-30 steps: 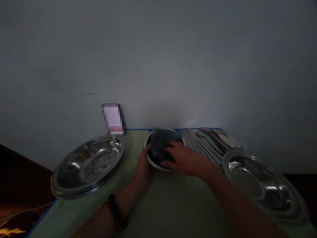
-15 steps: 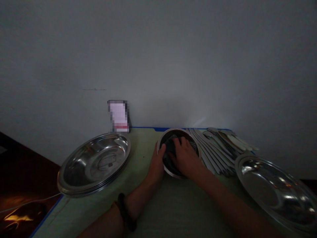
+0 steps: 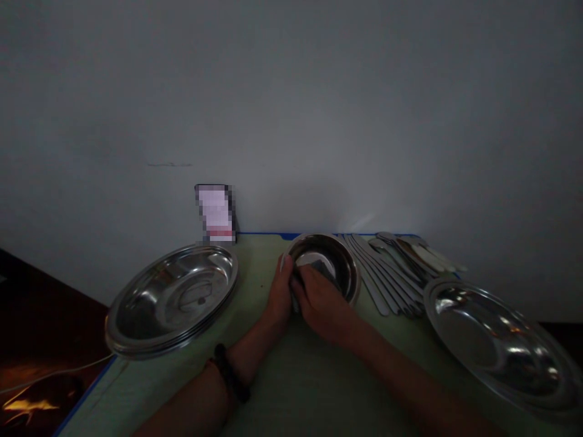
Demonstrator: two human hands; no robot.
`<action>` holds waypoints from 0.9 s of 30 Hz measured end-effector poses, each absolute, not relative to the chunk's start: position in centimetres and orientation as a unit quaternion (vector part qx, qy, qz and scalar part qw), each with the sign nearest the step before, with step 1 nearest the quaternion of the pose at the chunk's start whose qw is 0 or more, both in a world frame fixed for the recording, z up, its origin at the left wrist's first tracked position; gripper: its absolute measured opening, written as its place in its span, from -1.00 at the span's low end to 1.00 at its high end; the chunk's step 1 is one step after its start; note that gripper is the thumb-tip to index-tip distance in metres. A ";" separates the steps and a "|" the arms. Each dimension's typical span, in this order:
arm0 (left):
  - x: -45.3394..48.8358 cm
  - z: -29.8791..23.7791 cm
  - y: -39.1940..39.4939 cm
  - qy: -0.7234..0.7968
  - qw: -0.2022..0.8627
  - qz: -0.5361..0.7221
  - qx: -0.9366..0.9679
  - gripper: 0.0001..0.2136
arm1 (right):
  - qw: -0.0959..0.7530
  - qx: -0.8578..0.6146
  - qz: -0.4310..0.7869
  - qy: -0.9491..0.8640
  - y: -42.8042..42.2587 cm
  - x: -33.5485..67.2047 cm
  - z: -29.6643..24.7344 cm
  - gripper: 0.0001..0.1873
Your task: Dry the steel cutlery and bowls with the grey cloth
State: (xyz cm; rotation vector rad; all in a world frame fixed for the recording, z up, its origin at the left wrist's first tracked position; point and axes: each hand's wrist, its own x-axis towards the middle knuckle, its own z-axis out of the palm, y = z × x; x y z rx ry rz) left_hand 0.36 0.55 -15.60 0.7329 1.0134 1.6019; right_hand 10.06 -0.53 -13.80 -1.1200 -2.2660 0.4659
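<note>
A round steel bowl (image 3: 347, 261) sits tilted on the table in front of me. My left hand (image 3: 279, 292) is closed around its left rim, thumb on top. My right hand (image 3: 324, 304) is closed on a dark grey cloth (image 3: 321, 267), pressing it over the bowl's near-left edge. Part of the cloth shows inside the bowl beyond my knuckles; the rest is hidden under my fingers. The two hands nearly touch at the rim.
Stacked oval steel trays (image 3: 168, 346) stand on the left. Several knives (image 3: 380, 273) and other cutlery (image 3: 423, 255) lie right of the bowl, near another oval tray (image 3: 483, 379). A phone (image 3: 216, 212) leans on the wall at the table's back edge (image 3: 259, 233).
My right hand has moved with the cloth from inside the bowl to its near-left rim, uncovering the bowl's shiny inside. My left hand still grips the bowl. The view has shifted slightly.
</note>
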 end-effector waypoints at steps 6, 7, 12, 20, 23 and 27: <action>-0.2 -15.8 1.1 0.477 0.429 0.696 0.321 -0.67 | 0.227 -0.401 0.027 -0.887 -1.6 11.3 -15.1 -0.66; -0.3 -15.9 1.2 0.478 0.425 0.698 0.322 -0.65 | 0.229 -0.412 0.011 -0.882 -1.8 11.6 -15.5 -0.65; 0.4 -15.8 0.6 0.452 0.437 0.690 0.359 -0.58 | 0.243 -0.463 -0.048 -0.851 -2.1 13.7 -17.4 -0.55; 0.5 -15.4 0.1 0.448 0.430 0.683 0.384 -0.57 | 0.279 -0.497 -0.060 -0.820 1.6 13.0 -17.3 -0.45; -0.4 -15.5 0.8 0.465 0.419 0.692 0.359 -0.59 | 0.304 -0.449 -0.040 -0.839 2.8 12.5 -17.0 -0.51; -0.9 -15.7 1.5 0.475 0.446 0.681 0.334 -0.60 | 0.346 -0.436 -0.021 -0.830 3.9 12.9 -16.7 -0.52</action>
